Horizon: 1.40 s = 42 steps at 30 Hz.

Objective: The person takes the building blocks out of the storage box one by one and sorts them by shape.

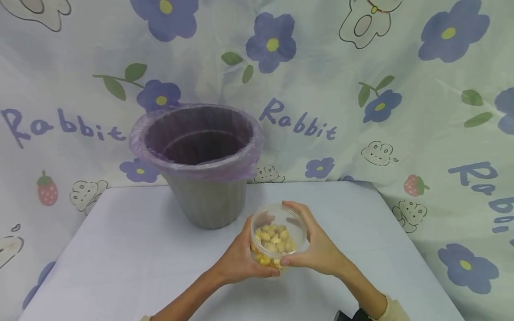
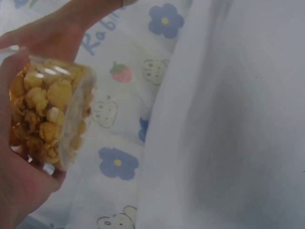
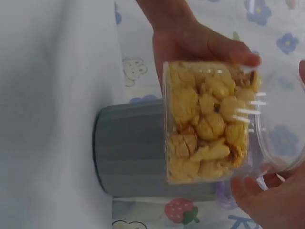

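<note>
A clear plastic jar point(image 1: 265, 258) of yellow popcorn point(image 3: 209, 124) is held up over the white table. My left hand point(image 1: 237, 263) grips it round the side, with the thumb and fingers on opposite sides of the wall. At the jar's mouth is a clear round lid point(image 3: 281, 129), tilted against the rim in the right wrist view. The thumb and fingers of my right hand point(image 1: 317, 249) span this lid and grip its edge. In the left wrist view, the popcorn point(image 2: 43, 105) shows through the jar wall.
A grey bin point(image 1: 209, 200) lined with a purple plastic bag point(image 1: 237, 165) stands behind the jar, to the left. The white table point(image 1: 132, 258) ends at a hanging cloth point(image 1: 313, 80) printed with flowers and rabbits.
</note>
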### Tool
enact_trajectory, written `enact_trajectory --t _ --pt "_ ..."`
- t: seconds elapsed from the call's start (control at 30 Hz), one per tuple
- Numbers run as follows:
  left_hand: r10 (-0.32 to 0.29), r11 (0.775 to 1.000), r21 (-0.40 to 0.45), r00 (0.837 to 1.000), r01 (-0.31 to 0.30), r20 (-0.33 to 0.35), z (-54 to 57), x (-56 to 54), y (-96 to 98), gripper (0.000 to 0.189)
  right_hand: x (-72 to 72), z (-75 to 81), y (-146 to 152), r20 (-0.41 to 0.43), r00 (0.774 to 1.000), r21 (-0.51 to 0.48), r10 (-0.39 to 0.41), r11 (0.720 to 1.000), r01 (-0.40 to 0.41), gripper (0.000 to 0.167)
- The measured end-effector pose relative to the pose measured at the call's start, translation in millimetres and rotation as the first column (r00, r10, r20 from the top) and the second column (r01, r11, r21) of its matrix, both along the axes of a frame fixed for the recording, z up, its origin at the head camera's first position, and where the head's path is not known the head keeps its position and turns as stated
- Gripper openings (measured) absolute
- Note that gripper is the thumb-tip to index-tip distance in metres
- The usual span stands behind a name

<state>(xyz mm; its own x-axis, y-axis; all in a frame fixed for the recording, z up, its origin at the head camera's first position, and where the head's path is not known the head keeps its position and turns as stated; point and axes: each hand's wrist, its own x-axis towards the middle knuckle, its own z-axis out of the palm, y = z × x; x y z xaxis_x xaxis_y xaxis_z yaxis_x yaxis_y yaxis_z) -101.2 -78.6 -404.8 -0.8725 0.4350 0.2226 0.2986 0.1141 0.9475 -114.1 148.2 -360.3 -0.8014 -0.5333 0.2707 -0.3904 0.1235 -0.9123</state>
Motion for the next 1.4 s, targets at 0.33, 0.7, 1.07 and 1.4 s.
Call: enact_trajectory --t 0.33,0.7,1.07,1.4 --pt "-0.013 1.000 0.011 1.000 0.013 -0.022 5.8 -0.4 -0.7 0.114 -9.5 -0.1 9.0 -0.070 0.995 -0.020 0.068 0.997 -0.070 0.110" --pt "0.155 0.986 0.058 0.988 -0.156 0.021 -2.2 -4.1 8.3 0.117 10.8 -6.7 -19.6 0.007 0.958 0.003 -0.287 0.958 0.287 0.100" --pt "-0.033 0.999 -0.007 0.998 0.034 0.059 2.0 -1.5 -4.5 0.118 -1.2 -11.3 4.8 0.022 0.998 -0.042 0.052 0.998 -0.051 0.094" --pt "0.104 0.995 0.005 0.994 -0.104 0.031 -3.9 -1.6 8.6 0.121 15.7 -12.6 -13.0 -0.058 0.954 0.034 -0.294 0.954 0.297 0.108"
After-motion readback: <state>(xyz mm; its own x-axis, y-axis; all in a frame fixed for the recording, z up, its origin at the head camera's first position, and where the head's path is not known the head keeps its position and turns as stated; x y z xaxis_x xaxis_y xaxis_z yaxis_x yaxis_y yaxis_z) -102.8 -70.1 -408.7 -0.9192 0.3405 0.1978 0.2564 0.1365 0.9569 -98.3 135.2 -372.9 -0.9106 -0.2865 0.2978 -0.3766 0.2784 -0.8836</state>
